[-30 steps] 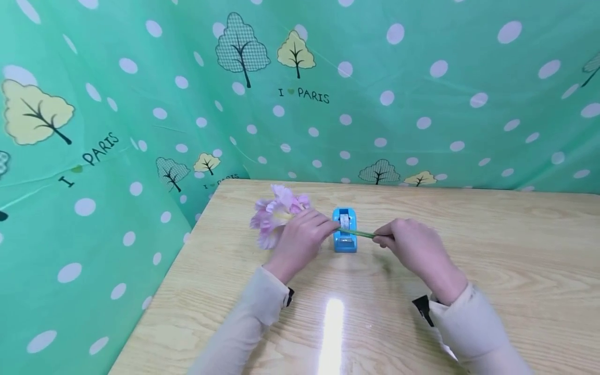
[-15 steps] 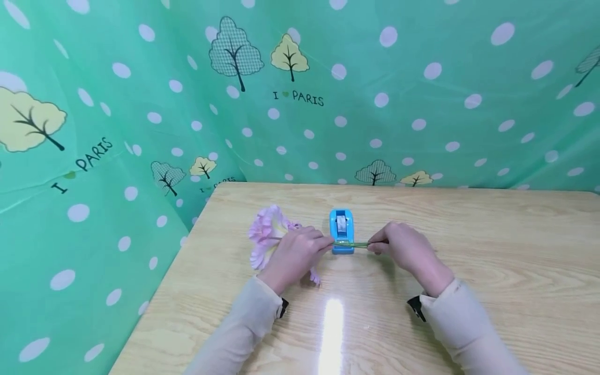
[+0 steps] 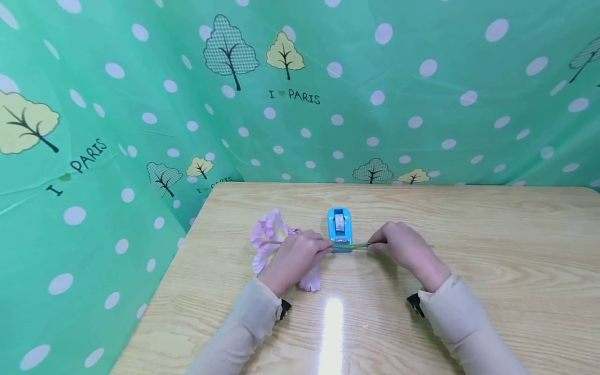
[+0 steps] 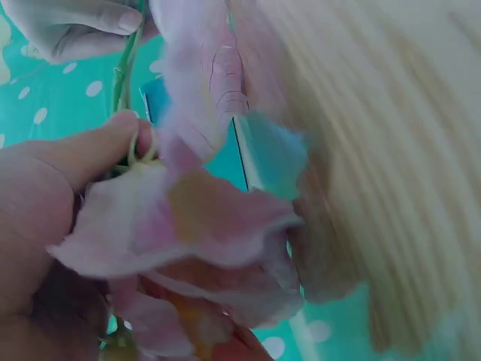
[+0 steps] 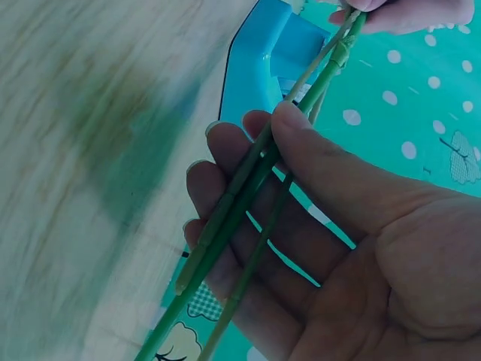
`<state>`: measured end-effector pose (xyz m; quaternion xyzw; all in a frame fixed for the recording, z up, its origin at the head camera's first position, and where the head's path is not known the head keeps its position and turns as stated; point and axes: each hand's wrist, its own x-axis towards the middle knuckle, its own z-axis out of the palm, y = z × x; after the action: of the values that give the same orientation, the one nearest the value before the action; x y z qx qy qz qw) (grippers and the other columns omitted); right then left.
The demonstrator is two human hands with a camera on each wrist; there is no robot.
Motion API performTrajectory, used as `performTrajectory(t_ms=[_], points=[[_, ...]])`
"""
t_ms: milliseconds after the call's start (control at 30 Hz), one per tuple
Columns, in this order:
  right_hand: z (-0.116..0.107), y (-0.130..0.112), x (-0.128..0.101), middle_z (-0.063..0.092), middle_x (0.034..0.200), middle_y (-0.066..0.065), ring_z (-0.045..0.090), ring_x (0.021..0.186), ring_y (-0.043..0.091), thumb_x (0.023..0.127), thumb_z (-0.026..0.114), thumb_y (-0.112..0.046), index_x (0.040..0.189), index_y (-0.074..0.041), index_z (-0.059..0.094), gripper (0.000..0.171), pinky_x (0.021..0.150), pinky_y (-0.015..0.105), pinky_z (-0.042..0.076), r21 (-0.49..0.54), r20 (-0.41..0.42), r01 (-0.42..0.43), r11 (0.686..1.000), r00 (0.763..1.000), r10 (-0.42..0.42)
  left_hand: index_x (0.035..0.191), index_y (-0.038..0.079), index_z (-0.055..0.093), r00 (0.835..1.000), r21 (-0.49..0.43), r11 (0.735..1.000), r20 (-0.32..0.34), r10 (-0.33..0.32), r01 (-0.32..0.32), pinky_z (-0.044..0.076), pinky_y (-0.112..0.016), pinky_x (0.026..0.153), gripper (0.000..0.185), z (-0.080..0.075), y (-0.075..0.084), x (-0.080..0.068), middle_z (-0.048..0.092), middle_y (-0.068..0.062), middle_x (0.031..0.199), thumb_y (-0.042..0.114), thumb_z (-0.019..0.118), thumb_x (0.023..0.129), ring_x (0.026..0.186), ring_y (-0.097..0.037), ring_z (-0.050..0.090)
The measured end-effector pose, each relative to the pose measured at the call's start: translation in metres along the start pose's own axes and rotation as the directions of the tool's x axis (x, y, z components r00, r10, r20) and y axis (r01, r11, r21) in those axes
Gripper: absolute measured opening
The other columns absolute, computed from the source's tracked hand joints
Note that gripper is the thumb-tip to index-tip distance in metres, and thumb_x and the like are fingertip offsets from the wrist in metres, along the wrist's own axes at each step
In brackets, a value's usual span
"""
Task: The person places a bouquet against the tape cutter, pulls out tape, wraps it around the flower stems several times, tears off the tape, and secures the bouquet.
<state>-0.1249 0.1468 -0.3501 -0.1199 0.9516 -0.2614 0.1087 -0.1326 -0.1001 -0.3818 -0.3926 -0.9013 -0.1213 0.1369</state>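
Observation:
Pink-purple artificial flowers (image 3: pixel 264 233) with green stems (image 3: pixel 350 246) lie sideways between the two hands. My left hand (image 3: pixel 296 256) pinches the stems just below the blooms, and its back hides part of the petals. In the left wrist view, large petals (image 4: pixel 180 226) hang beside the thumb. My right hand (image 3: pixel 405 250) pinches the stems farther along with thumb and fingers. In the right wrist view, several thin stems (image 5: pixel 225 218) run across its fingers. A blue tape dispenser (image 3: pixel 339 221) with a roll of tape stands behind the stretch of stems, which crosses its front end.
The light wooden table (image 3: pixel 506 250) extends to the right and toward the front, with a bright light reflection (image 3: pixel 332 333) on it. Green dotted cloth (image 3: pixel 422 104) hangs along the back and left side.
Both hands have come slightly nearer with the stems, which moved from the dispenser's middle to its front end. The flower heads have turned, and one petal now hangs below the left wrist.

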Motion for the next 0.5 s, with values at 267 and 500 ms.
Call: performTrajectory(t_ms=[267, 500], points=[[0.0033, -0.0043, 0.0013, 0.076, 0.099, 0.01, 0.071, 0.091, 0.028, 0.088, 0.075, -0.012, 0.099, -0.008, 0.078, 0.012, 0.082, 0.047, 0.057, -0.067, -0.022, 0.036, 0.997, 0.999, -0.037, 0.106, 0.014, 0.076, 0.995, -0.024, 0.998, 0.079, -0.064, 0.066, 0.057, -0.021, 0.079, 0.016, 0.0018, 0.0021, 0.0007, 0.076, 0.0, 0.099, 0.015, 0.072, 0.091, 0.09, -0.013, 0.07], [0.0027, -0.005, 0.0005, 0.075, 0.102, 0.012, 0.071, 0.092, 0.028, 0.088, 0.074, -0.012, 0.102, -0.007, 0.077, 0.015, 0.082, 0.047, 0.057, -0.096, -0.029, 0.051, 0.994, 0.998, -0.054, 0.108, 0.013, 0.075, 0.993, -0.032, 0.996, 0.088, -0.084, 0.087, 0.058, -0.023, 0.08, 0.017, 0.0043, 0.0031, 0.0013, 0.076, -0.001, 0.103, 0.016, 0.07, 0.092, 0.093, -0.014, 0.071]])
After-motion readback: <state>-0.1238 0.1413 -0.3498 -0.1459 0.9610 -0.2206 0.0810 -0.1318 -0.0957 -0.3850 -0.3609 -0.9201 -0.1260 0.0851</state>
